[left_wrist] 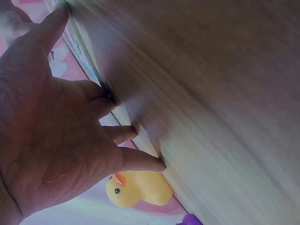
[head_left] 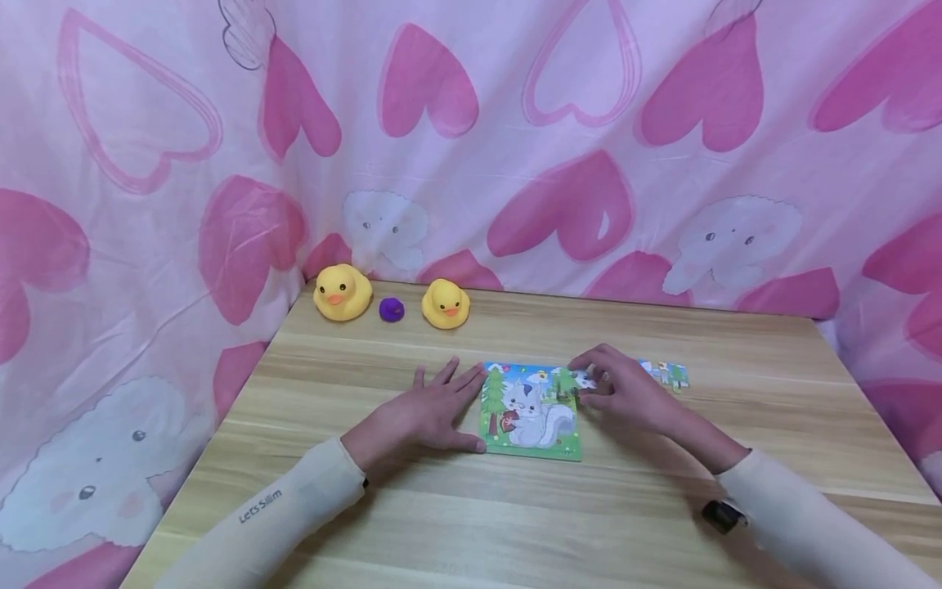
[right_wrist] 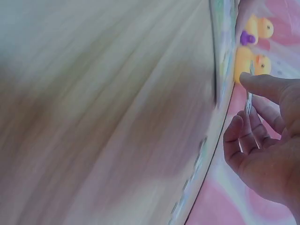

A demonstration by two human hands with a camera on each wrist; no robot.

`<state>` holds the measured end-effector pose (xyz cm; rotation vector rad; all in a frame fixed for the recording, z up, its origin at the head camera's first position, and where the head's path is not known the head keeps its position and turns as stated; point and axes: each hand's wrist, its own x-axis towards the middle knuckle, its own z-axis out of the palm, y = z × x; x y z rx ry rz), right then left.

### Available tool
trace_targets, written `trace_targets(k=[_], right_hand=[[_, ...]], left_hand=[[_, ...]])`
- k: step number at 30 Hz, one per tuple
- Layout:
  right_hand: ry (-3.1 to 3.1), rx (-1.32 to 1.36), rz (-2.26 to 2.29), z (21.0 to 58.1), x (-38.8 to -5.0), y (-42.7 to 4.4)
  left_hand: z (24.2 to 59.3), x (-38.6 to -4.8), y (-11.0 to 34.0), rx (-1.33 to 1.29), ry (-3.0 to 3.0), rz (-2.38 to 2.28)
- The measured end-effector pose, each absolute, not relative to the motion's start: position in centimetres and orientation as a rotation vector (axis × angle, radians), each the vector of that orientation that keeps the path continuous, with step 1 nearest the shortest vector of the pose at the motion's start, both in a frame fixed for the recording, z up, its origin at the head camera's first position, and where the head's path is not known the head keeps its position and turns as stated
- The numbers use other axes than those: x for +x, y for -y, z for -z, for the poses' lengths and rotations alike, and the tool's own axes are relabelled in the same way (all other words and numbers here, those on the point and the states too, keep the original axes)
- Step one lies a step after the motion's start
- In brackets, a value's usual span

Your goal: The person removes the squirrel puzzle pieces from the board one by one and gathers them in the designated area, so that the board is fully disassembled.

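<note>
A squirrel jigsaw puzzle [head_left: 526, 413] lies flat on the wooden table, its picture mostly filled in. My left hand [head_left: 434, 411] is spread along its left side, with the thumb and a finger touching the edge; the left wrist view shows the same hand [left_wrist: 61, 126] with straight, parted fingers resting down. Over the upper right corner of the puzzle, my right hand [head_left: 625, 388] pinches a puzzle piece [head_left: 567, 383]. From the right wrist, that thin piece [right_wrist: 249, 101] appears edge-on between thumb and fingers of the right hand [right_wrist: 267, 136], above the table surface.
Several joined or close-lying puzzle pieces [head_left: 673, 375] lie right of the puzzle, partly behind the right hand. Along the back left stand a large yellow duck [head_left: 343, 293], a small purple duck [head_left: 392, 309] and another yellow duck [head_left: 446, 304]. A pink heart-print curtain [head_left: 456, 188] hangs behind the table.
</note>
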<state>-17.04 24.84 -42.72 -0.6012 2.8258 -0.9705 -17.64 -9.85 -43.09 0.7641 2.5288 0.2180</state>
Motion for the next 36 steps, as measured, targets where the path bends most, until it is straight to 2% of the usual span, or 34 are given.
trace_targets(k=[15,36], right_hand=[[-2.849,-0.553,0.862,44.2,-16.5,-29.3],[-2.793,-0.535,0.889,42.6,-17.0,-28.8]], left_hand=[[42.9,-17.7,9.8,0.771,-2.525,-0.211],[42.8,-17.5,9.8,0.775,-2.527,-0.198]])
